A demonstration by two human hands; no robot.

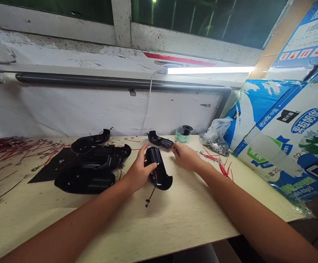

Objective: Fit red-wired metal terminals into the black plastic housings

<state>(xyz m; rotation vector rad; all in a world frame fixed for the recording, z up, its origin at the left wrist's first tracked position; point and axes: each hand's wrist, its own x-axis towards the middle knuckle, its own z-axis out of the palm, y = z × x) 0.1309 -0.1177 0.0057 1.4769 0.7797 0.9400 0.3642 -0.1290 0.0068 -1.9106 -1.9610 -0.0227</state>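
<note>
My left hand (138,171) rests on a glossy black plastic shell (159,168) lying on the wooden table (159,219), thumb and fingers gripping its near side. A thin red wire trails from the shell toward me. My right hand (185,156) pinches the end of a second, narrower black shell part (159,140) lying just behind the first one.
A pile of similar black shells (93,164) sits to the left on a black sheet. Red wires (13,148) litter the far left. A tape spool (183,134), a bag of small metal parts (215,138) and stacked cardboard boxes (290,131) stand at the right.
</note>
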